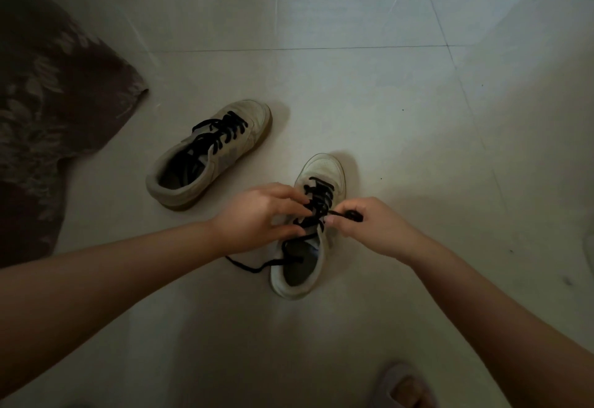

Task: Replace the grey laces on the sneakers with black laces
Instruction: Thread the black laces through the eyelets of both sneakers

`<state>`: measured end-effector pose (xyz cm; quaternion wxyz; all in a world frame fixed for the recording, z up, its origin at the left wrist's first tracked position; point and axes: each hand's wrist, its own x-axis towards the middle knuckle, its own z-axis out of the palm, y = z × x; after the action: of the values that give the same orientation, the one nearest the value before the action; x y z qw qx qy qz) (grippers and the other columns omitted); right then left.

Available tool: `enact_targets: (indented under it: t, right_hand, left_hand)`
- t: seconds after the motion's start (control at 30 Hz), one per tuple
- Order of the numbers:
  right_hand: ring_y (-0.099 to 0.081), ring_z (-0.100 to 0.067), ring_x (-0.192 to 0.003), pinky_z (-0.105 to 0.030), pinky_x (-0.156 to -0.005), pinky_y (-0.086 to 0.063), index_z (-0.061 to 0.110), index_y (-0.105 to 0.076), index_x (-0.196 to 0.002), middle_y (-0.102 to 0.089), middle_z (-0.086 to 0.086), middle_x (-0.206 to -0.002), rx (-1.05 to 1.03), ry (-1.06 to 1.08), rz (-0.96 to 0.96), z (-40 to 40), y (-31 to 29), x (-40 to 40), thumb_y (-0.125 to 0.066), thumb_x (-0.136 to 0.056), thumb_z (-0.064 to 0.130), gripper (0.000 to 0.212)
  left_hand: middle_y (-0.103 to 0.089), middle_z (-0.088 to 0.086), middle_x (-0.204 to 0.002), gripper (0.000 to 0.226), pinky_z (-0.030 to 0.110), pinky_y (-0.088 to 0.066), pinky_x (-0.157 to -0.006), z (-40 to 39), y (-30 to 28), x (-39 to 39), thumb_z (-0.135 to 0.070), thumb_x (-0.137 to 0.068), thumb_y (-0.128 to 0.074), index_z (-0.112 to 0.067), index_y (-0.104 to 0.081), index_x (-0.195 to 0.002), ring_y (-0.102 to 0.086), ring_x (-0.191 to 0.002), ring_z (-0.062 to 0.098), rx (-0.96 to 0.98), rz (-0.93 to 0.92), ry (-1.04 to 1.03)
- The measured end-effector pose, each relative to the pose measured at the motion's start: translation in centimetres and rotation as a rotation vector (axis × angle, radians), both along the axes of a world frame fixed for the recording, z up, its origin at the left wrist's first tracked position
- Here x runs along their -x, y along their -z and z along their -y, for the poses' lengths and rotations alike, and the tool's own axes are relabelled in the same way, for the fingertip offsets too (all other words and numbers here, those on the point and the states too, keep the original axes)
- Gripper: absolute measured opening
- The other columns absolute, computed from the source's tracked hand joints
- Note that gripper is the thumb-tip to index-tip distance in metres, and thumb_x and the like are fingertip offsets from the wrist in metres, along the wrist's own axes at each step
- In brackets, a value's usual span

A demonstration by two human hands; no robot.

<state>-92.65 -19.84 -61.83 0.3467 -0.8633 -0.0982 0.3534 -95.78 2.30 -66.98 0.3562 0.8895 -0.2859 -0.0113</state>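
Two pale sneakers stand on the tiled floor. The left sneaker [209,153] carries a black lace [221,132] threaded through its eyelets and nobody touches it. The right sneaker [316,224] sits between my hands, toe pointing away. Its black lace [318,201] crosses the upper eyelets. My left hand [257,218] rests on the sneaker's left side, fingers pressing the lace by the tongue. My right hand [369,227] pinches one end of that lace and pulls it out to the right. The other end [254,266] trails on the floor left of the heel.
A dark floral cloth [48,111] hangs along the left edge. A foot in a slipper [405,388] shows at the bottom right. Pale floor tiles [385,102] stretch around the shoes.
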Motion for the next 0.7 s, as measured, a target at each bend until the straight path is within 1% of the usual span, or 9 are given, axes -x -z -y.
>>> enact_targets:
  t: [0.07, 0.13, 0.27, 0.37, 0.43, 0.5, 0.6, 0.63, 0.7]
  right_hand:
    - [-0.046, -0.002, -0.053, -0.025, -0.058, -0.037, 0.015, -0.069, -0.083, -0.059, 0.001, -0.068, 0.017, 0.002, 0.011, -0.1, 0.2, -0.1, -0.062, -0.089, 0.035, 0.022]
    - [-0.048, -0.005, -0.057, -0.027, -0.06, -0.039, 0.017, -0.068, -0.081, -0.061, -0.001, -0.07, 0.021, 0.0, 0.014, -0.2, 0.2, -0.1, -0.062, -0.089, 0.035, 0.021]
    - [-0.047, -0.006, -0.056, -0.025, -0.057, -0.037, 0.02, -0.069, -0.081, -0.059, -0.002, -0.069, 0.019, -0.003, 0.023, 0.0, -0.3, -0.1, -0.06, -0.089, 0.039, 0.023]
    - [-0.045, 0.0, -0.053, -0.019, -0.054, -0.034, 0.022, -0.07, -0.078, -0.058, 0.006, -0.063, -0.024, 0.0, 0.054, 0.0, -1.0, 0.0, -0.059, -0.091, 0.036, 0.022]
    - [-0.046, 0.002, -0.049, -0.011, -0.05, -0.032, 0.023, -0.066, -0.074, -0.054, 0.016, -0.053, -0.085, 0.003, 0.052, -0.4, -1.7, 0.2, -0.057, -0.093, 0.03, 0.022]
    - [-0.04, 0.0, -0.044, -0.009, -0.048, -0.03, 0.019, -0.063, -0.072, -0.046, 0.015, -0.047, -0.228, 0.044, -0.051, -0.8, -2.2, 0.5, -0.056, -0.094, 0.024, 0.024]
    - [-0.026, -0.006, -0.049, -0.015, -0.045, -0.027, 0.013, -0.056, -0.07, -0.034, -0.003, -0.062, -0.458, 0.156, -0.273, -0.9, -2.3, 0.7, -0.055, -0.095, 0.018, 0.026]
    - [-0.024, -0.007, -0.05, -0.016, -0.045, -0.026, 0.013, -0.055, -0.068, -0.031, -0.007, -0.066, -0.487, 0.174, -0.312, -0.9, -2.1, 0.8, -0.056, -0.094, 0.019, 0.026]
    - [-0.023, -0.007, -0.05, -0.016, -0.045, -0.025, 0.015, -0.055, -0.066, -0.033, -0.005, -0.066, -0.485, 0.174, -0.347, -0.9, -1.8, 0.9, -0.056, -0.092, 0.02, 0.027]
  left_hand:
    - [-0.069, -0.001, -0.104, 0.031, 0.031, -0.054, -0.072, 0.4, -0.1, -0.2, -0.041, -0.086, -0.058, -0.016, -0.074, -0.097, -0.067, -0.087, 0.017, -0.057, 0.1, 0.043]
    - [-0.069, -0.001, -0.094, 0.031, 0.029, -0.053, -0.065, 0.9, -0.2, -0.6, -0.038, -0.089, -0.055, -0.014, -0.074, -0.089, -0.066, -0.079, 0.016, -0.042, 0.112, 0.012]
    - [-0.065, -0.002, -0.084, 0.035, 0.032, -0.051, -0.068, 2.1, -0.7, -1.0, -0.044, -0.083, -0.059, -0.012, -0.072, -0.083, -0.061, -0.074, 0.009, 0.168, -0.208, -0.227]
    - [-0.064, -0.002, -0.093, 0.044, 0.029, -0.052, -0.074, 1.7, -0.3, -0.5, -0.054, -0.077, -0.063, -0.015, -0.071, -0.095, -0.061, -0.084, 0.01, 0.122, -0.152, -0.114]
    - [-0.06, -0.001, -0.103, 0.045, 0.028, -0.05, -0.079, 1.3, 0.4, 0.0, -0.051, -0.074, -0.066, -0.015, -0.07, -0.102, -0.058, -0.093, 0.013, 0.043, -0.099, -0.047]
    - [-0.059, 0.001, -0.105, 0.04, 0.027, -0.05, -0.08, 1.3, 0.9, 0.3, -0.043, -0.076, -0.065, -0.014, -0.07, -0.104, -0.057, -0.095, 0.013, 0.046, -0.069, -0.069]
    - [-0.061, 0.002, -0.103, 0.036, 0.019, -0.045, -0.079, 1.9, 0.6, -0.2, -0.037, -0.078, -0.064, -0.012, -0.07, -0.102, -0.055, -0.093, 0.009, 0.077, -0.051, -0.083]
    - [-0.061, 0.002, -0.104, 0.036, 0.018, -0.045, -0.078, 2.0, 0.7, -0.4, -0.038, -0.078, -0.063, -0.012, -0.071, -0.101, -0.055, -0.093, 0.009, 0.066, -0.046, -0.077]
    - [-0.061, 0.003, -0.105, 0.037, 0.021, -0.047, -0.077, 2.1, 1.0, -0.4, -0.04, -0.079, -0.062, -0.012, -0.071, -0.102, -0.055, -0.094, 0.01, 0.03, -0.041, -0.069]
